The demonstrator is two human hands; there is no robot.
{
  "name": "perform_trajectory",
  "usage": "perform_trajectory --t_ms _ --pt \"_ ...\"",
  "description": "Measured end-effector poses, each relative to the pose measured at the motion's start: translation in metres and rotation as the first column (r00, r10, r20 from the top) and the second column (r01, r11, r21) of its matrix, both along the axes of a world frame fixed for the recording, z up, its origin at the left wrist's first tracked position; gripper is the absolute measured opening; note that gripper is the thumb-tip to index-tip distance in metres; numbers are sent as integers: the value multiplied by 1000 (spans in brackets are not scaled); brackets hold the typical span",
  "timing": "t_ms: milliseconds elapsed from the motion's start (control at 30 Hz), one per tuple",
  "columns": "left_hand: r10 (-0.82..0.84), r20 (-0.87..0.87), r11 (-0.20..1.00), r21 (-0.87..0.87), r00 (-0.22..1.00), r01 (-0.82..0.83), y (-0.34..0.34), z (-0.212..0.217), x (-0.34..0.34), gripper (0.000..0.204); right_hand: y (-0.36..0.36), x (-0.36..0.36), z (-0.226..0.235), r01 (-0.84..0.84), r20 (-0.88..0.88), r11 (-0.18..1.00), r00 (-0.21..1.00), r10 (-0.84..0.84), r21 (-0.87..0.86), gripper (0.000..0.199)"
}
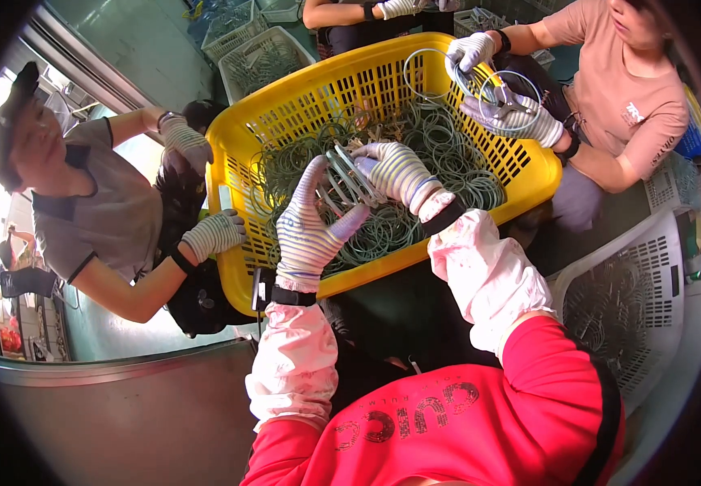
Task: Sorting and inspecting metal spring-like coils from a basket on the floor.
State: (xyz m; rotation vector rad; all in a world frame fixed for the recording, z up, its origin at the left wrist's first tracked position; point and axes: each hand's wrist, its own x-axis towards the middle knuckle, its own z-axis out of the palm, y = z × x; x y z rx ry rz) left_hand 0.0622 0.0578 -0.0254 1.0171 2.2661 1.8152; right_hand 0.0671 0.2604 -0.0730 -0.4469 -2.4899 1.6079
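My left hand (308,231), in a striped knit glove, grips a bundle of thin grey rings (349,183) between its thumb and fingers. My right hand (399,172), gloved the same way, is closed on the upper right side of that bundle. Both hands are above a large yellow slotted basket (391,271). Inside it lies a tangled heap of greenish-grey rings (468,182), with some tan pieces (367,130) among them. What the rings are made of I cannot tell.
At the right, a co-worker's gloved hands (520,121) hold larger loops. Another person's glove (214,235) rests by the basket's left rim. A third person stands beyond. White baskets (674,275) stand right and at the back (265,61). A metal surface (124,421) lies lower left.
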Motion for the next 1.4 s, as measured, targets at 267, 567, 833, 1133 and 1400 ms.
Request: perform_trajectory --t_ms 267,567,833,1133,1400 --pt "-220 285 926 362 933 108 -1 19 11 90 16 27 43 25 68 735 997 28 -677 48" --pt "-316 245 831 538 917 142 -8 5 -1 94 7 27 47 -93 -44 681 995 89 -727 37" --pt "-363 406 811 581 838 70 -18 13 -15 89 8 22 44 -151 -133 626 988 76 -765 40" --pt "-442 490 790 610 752 67 -29 -5 -21 78 5 24 50 -104 -85 683 995 61 -723 40" --pt "-332 590 825 560 736 -76 -22 1 -23 76 6 15 28 -38 -1 797 999 47 -603 38"
